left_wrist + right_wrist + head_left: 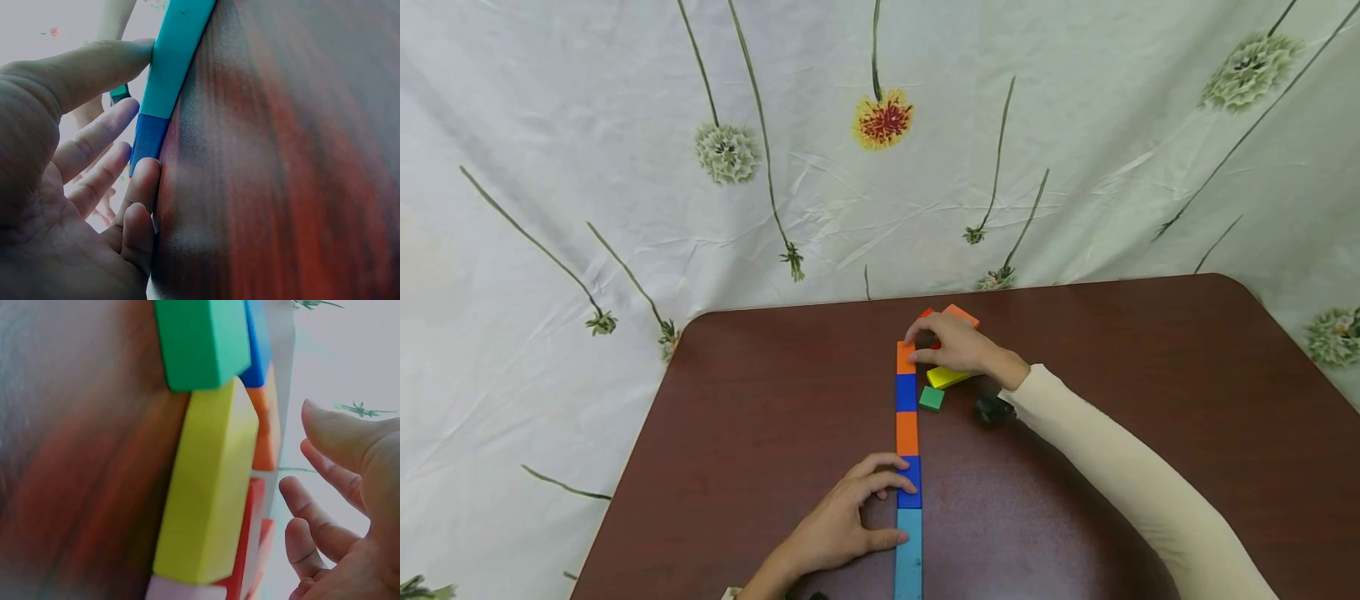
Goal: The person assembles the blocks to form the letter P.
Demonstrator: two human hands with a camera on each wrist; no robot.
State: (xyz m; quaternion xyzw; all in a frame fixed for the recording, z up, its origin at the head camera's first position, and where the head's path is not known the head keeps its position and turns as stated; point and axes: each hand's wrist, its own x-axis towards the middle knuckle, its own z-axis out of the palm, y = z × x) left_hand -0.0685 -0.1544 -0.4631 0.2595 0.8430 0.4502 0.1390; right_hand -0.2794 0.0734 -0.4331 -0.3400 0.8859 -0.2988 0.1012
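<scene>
Flat blocks lie end to end in a straight row away from me: a teal block nearest, then a blue block, an orange block, another blue block and an orange end block. Along the row's left side, my left hand rests its fingertips on the nearer blue block and its thumb on the teal one; the fingers are spread. At the far end, my right hand has its thumb and forefinger at the orange end block, loosely bent. The right wrist view shows nothing between them.
Right of the row lie a green block, a yellow block, a red block and a loose orange block. A pink block shows in the right wrist view. Flower-print cloth hangs behind the brown table.
</scene>
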